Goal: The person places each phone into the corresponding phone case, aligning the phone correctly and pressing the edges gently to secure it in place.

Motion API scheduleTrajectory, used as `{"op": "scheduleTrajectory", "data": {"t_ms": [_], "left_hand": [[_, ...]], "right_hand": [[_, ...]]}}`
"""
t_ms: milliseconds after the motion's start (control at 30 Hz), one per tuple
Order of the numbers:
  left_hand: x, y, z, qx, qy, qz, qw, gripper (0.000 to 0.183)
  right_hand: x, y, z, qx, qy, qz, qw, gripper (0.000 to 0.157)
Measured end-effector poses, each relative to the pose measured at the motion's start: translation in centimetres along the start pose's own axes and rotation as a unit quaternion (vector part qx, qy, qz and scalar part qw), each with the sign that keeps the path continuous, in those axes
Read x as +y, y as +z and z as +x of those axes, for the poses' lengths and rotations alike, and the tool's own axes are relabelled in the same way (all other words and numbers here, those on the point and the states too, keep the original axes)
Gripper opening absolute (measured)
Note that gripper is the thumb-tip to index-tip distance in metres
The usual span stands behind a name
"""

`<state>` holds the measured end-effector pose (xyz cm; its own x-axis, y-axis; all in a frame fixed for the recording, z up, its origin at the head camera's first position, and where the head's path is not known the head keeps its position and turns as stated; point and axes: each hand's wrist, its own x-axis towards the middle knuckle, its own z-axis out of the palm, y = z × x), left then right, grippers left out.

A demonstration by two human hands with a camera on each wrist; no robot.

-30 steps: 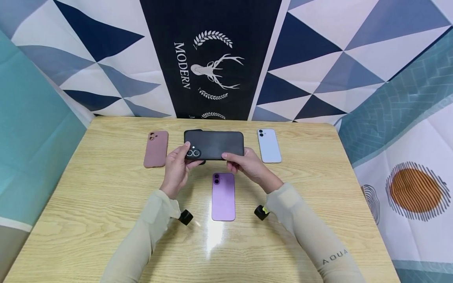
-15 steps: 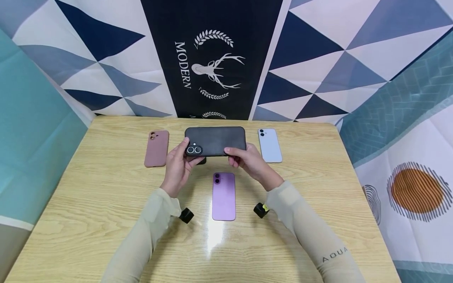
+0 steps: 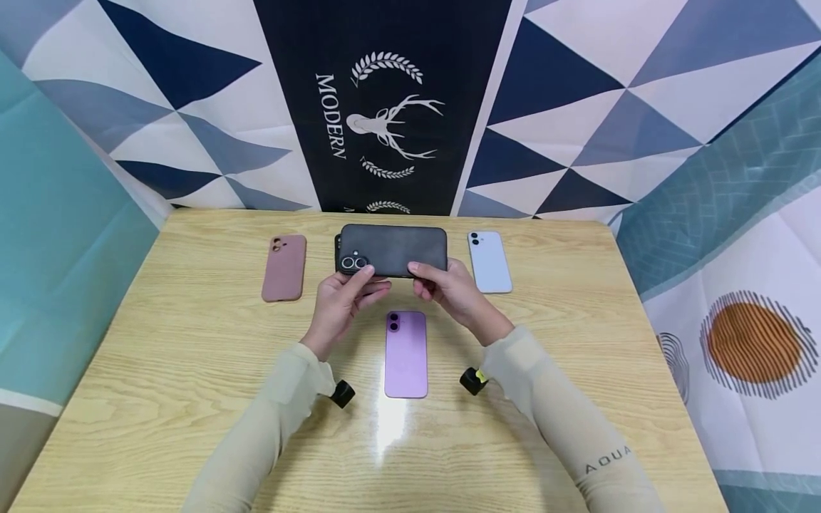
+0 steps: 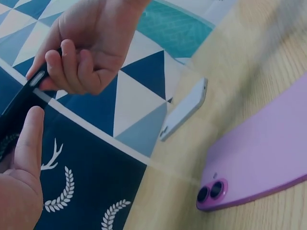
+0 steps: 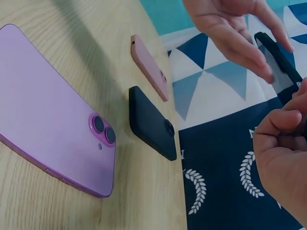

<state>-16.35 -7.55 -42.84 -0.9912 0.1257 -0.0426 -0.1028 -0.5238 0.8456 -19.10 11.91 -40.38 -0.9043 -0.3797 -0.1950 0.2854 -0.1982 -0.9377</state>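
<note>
A black phone is held sideways above the table, its back with two ringed lenses facing the head camera. My right hand pinches its lower right part, thumb on the back and fingers curled beneath. My left hand is at the lower left, thumb by the lenses; its fingers stretch out straight below the phone's edge. In the right wrist view those left-hand fingers look extended, with the phone's end between thumb and fingers. Nearest to the hands on the table lies a purple phone, back up.
Partly hidden behind the held phone, a black phone or case lies on the wooden table. A pink phone case lies at left, and a light blue phone at right. Patterned cloth hangs behind the table.
The black phone has risen slightly in the head view and shifted a little right. My left hand has slid right and down from its left end to below the lenses. The right hand keeps its hold.
</note>
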Motion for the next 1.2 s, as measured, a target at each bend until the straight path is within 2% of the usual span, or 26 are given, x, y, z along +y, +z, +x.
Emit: {"op": "scheduleTrajectory", "data": {"t_ms": [33,100,133,233,333,367,433,600,833,967,1200], "left_hand": [[-0.5,-0.4,0.3,-0.012,0.009,-0.006,0.9999,0.014],[-0.7,-0.2,0.4,-0.011,0.023,-0.009,0.9996,0.024],[-1.2,-0.7,0.9,-0.021,0.035,-0.026,0.9988,0.026],[-1.3,-0.3,0.9,-0.005,0.049,-0.026,0.9985,0.030],[-0.9,0.7,0.6,0.030,0.047,-0.014,0.9984,0.024],[-0.3,1.5,0.1,0.052,0.039,-0.001,0.9979,0.021],[-0.1,1.9,0.1,0.072,0.030,-0.009,0.9969,0.015],[0.2,2.4,0.2,0.115,0.019,-0.021,0.9929,0.011],[0.6,2.3,0.3,0.149,-0.002,-0.065,0.9867,0.007],[0.8,2.0,0.4,0.163,-0.012,-0.074,0.9838,0.004],[1.1,1.4,0.7,0.180,-0.001,-0.074,0.9810,0.018]], "right_hand": [[0.0,0.1,0.0,0.000,0.000,0.001,1.000,0.018],[0.0,0.2,0.1,0.001,0.001,0.004,1.000,0.019],[0.0,0.3,0.1,0.003,0.001,0.006,1.000,0.019],[0.2,0.6,0.1,0.007,0.001,0.009,1.000,0.018],[0.3,0.9,0.2,0.009,0.001,0.003,1.000,0.018],[0.4,0.9,0.2,0.010,0.002,0.001,1.000,0.017],[0.4,1.1,0.2,0.013,0.004,-0.001,1.000,0.017],[0.3,1.5,0.1,0.012,0.002,-0.002,1.000,0.018],[0.2,1.6,0.2,-0.015,0.012,-0.026,0.999,0.022],[0.1,1.4,0.3,-0.032,0.026,-0.034,0.999,0.028],[-0.4,0.8,0.5,-0.013,0.022,-0.021,0.999,0.033]]}}
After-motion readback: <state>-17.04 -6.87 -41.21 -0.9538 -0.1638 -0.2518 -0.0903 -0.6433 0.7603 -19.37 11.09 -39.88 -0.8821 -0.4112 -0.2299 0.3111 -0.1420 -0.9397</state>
